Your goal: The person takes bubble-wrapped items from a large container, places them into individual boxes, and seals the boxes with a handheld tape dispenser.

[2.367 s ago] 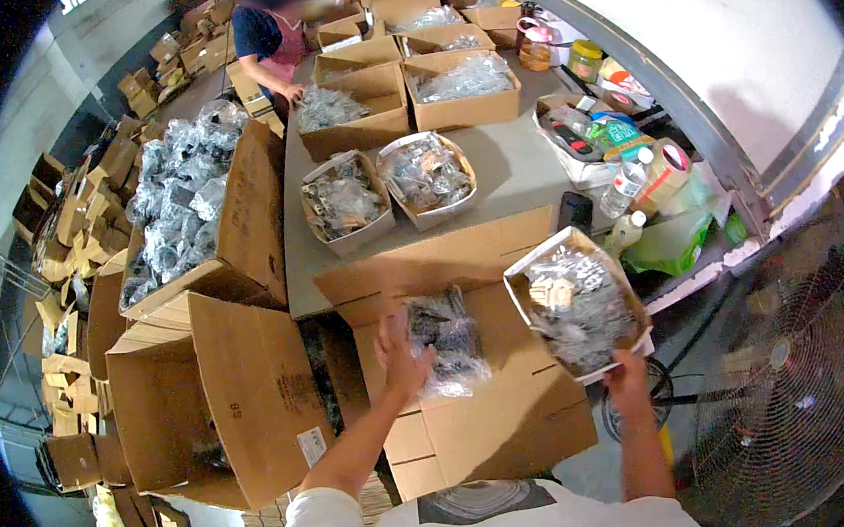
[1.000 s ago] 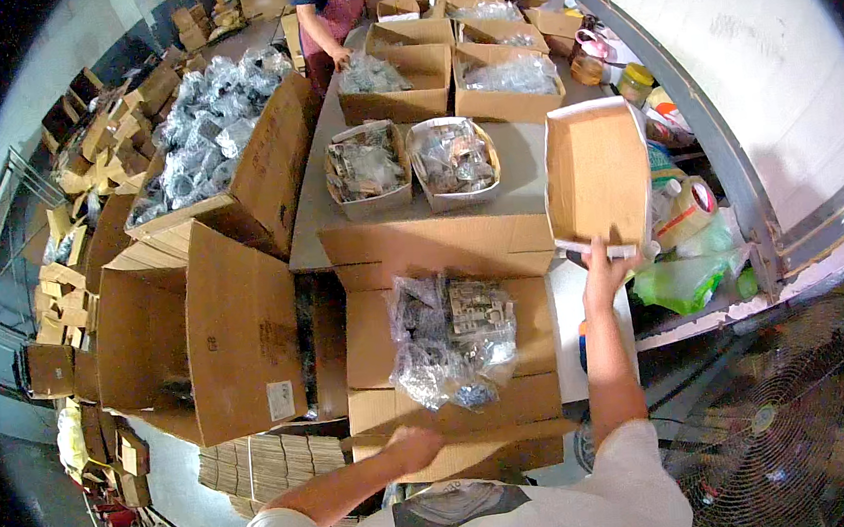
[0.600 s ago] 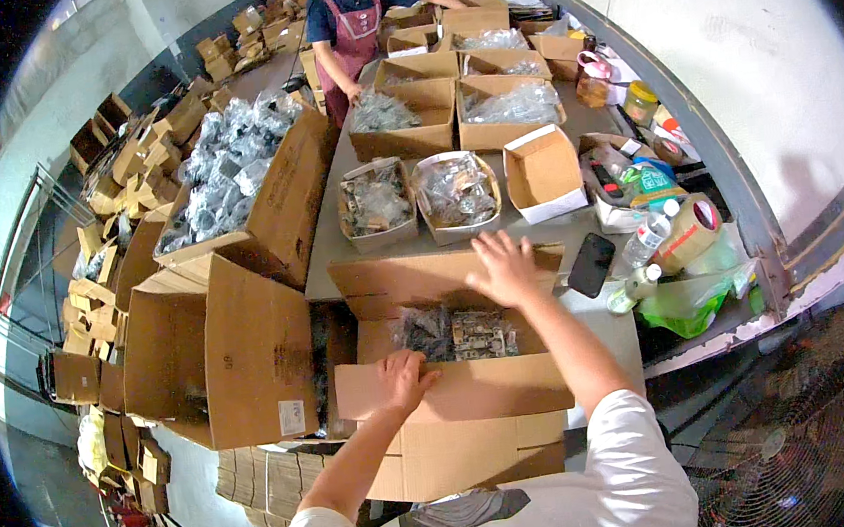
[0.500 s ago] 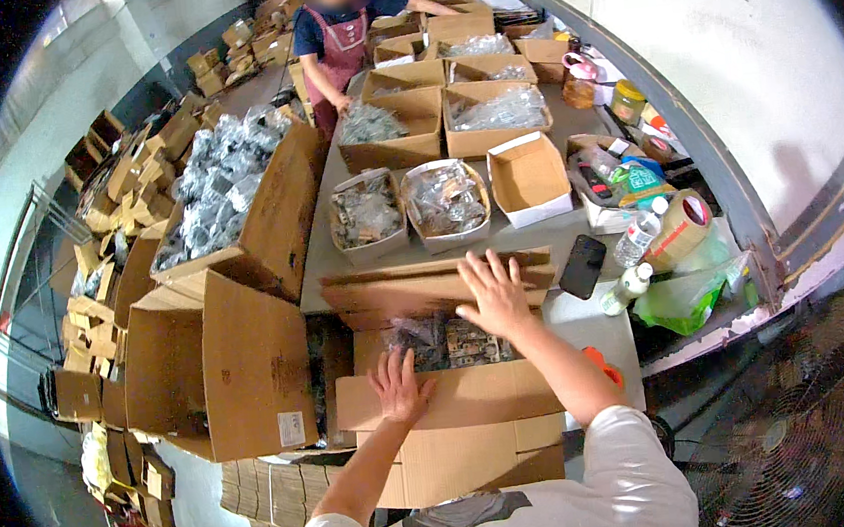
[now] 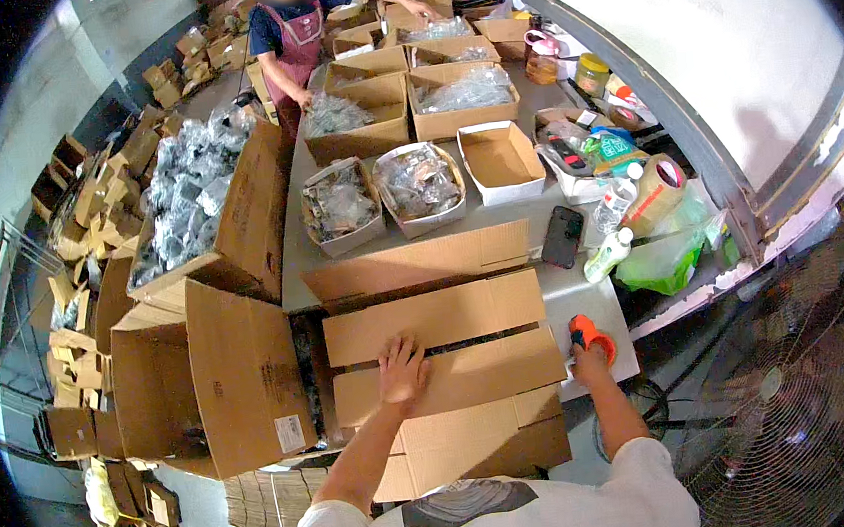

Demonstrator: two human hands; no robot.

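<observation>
A cardboard carton (image 5: 466, 305) lies in front of me, its two long flaps folded inward with a narrow dark gap between them. My left hand (image 5: 404, 373) rests flat over the near flap and the gap, fingers stretched out. At the carton's right, my right hand (image 5: 588, 364) is closed around an orange and black tape dispenser (image 5: 600, 336) on the pale tabletop. The outer near flap (image 5: 483, 444) hangs toward me, and the far one (image 5: 422, 261) stands up behind. The carton's contents are hidden.
Behind stand two white-rimmed boxes of bagged parts (image 5: 342, 205) and an empty white box (image 5: 501, 161). A phone (image 5: 562, 236) and bottles (image 5: 608, 255) are at the right, near a fan (image 5: 774, 383). Large cartons (image 5: 246, 369) flank the left. A co-worker (image 5: 297, 39) stands beyond.
The far flap has folded down over the parts that showed inside. My right hand has left that flap and moved down right onto the tape dispenser. My left hand stays on the near side.
</observation>
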